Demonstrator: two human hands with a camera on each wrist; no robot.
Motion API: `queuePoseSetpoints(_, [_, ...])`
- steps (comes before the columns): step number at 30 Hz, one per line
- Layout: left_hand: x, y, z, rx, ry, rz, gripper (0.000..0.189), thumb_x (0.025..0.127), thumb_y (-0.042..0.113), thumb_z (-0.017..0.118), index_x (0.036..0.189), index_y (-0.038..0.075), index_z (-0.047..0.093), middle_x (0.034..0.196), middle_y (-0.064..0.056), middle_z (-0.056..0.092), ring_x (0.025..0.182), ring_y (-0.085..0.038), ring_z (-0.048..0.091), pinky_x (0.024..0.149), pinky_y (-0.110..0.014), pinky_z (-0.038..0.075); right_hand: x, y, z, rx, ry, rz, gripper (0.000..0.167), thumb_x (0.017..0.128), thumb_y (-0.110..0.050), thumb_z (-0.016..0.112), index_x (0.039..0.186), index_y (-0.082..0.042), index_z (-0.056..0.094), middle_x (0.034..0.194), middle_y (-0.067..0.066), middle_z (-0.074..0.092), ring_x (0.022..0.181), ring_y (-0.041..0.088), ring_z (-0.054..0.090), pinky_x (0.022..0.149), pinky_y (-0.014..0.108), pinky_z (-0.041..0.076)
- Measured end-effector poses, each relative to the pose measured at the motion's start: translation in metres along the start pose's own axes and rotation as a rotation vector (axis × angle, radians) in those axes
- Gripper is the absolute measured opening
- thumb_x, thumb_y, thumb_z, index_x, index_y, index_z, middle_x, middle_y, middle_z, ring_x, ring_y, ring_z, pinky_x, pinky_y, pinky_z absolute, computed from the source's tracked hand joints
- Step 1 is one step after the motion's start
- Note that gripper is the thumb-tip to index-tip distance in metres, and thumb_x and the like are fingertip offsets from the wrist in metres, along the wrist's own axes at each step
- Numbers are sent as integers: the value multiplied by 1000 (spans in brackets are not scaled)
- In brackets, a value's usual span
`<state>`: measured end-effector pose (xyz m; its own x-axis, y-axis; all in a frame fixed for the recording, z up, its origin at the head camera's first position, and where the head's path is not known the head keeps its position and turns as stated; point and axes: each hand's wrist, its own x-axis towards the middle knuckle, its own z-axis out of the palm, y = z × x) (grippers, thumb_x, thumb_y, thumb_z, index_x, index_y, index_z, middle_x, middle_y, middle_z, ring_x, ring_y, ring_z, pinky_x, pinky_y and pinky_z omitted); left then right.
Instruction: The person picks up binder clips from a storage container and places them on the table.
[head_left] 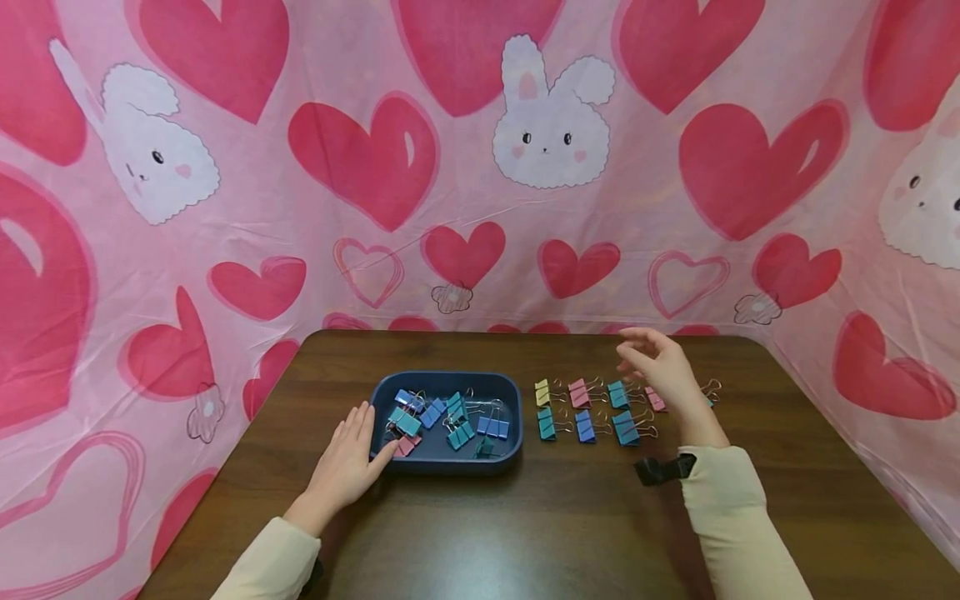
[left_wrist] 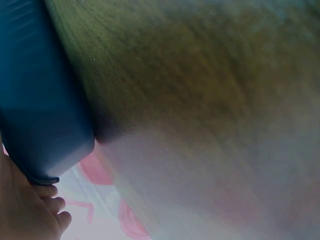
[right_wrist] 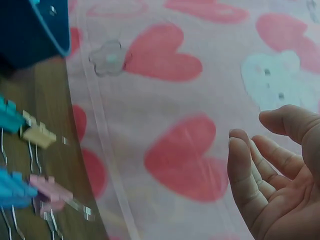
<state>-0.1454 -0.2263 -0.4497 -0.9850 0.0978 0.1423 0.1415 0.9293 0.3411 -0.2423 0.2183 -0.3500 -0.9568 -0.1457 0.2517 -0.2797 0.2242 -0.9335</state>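
My left hand [head_left: 341, 458] rests at the left end of a dark blue tray [head_left: 450, 468], fingers extended along its rim and thumb at the front left corner. Inside the tray lies a jumble of binder clips, among them blue [head_left: 492, 427], teal [head_left: 461, 434] and pink [head_left: 407, 446] ones. Above the right part of the clip rows hovers my right hand [head_left: 660, 371], fingers loosely bent and apart from the thumb, holding nothing. The right wrist view shows the same empty hand [right_wrist: 280, 175]. Behind its wrist, a pink clip [head_left: 656, 400] is partly covered.
Right of the tray, binder clips lie in two rows. The back row has a yellow clip [head_left: 542, 392] and a pink clip [head_left: 578, 394]; the front row has a blue clip [head_left: 585, 427]. A pink heart-patterned cloth [head_left: 465, 192] hangs behind the brown table [head_left: 480, 533].
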Motion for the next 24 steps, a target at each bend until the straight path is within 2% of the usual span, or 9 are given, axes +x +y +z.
queuePoseSetpoints(7, [0,-1,1,-5,7,4,79,90,46,52,141,-7,25,147,-24,21,134,-41,16,106,-53,14,10,-12,31,-19,-118,-43,37,91,-12,58,122,7,48,98,20,57,70,14,62,63,33,54])
queuePoseSetpoints(12, [0,-2,1,3,11,7,79,89,46,52,141,-7,26,146,-24,22,133,-42,17,106,-53,16,11,-20,56,-45,-184,-79,34,90,-10,60,119,6,51,92,18,57,72,25,63,62,34,54])
queuePoseSetpoints(19, [0,-1,1,-2,9,8,79,90,47,52,141,-7,25,147,-24,21,133,-41,17,106,-53,15,14,-25,90,-48,-293,-81,34,87,-8,62,118,4,52,91,15,58,70,21,62,61,35,54])
queuePoseSetpoints(24, [0,-1,1,-4,12,7,78,90,46,51,141,-6,25,147,-24,21,133,-41,17,106,-52,15,19,-20,114,-52,-367,-78,34,86,-9,64,117,2,54,91,13,58,72,27,63,60,39,55])
